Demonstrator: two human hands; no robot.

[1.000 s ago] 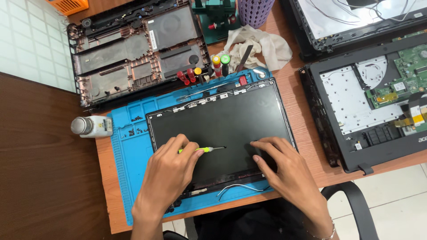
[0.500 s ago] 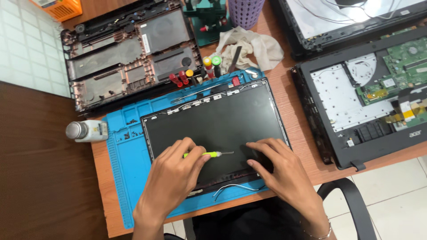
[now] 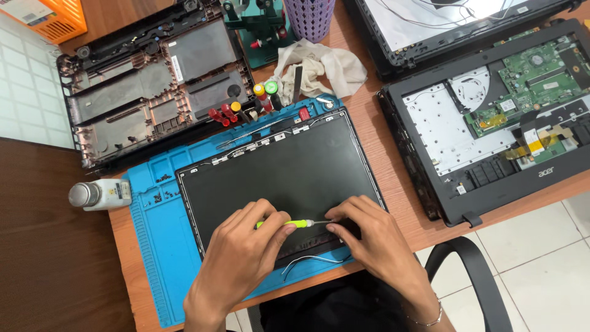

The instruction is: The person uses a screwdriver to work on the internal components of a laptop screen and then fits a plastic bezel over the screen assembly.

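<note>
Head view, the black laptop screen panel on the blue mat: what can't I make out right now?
- Tip of the yellow-green screwdriver: hidden under the right hand; the fastener there cannot be seen.
- Lower edge of the black laptop screen panel: covered by the left hand and the right hand.
- Loose screws on the blue silicone work mat: too small to count.
- Silver-backed laptop lid: cut off by the top edge.

The left hand (image 3: 243,258) covers most of the screwdriver (image 3: 295,224) handle. Both hands hide the lower edge of the dark panel (image 3: 283,172). Beyond that panel, the picture's top edge cuts off the purple cup (image 3: 310,15).
</note>
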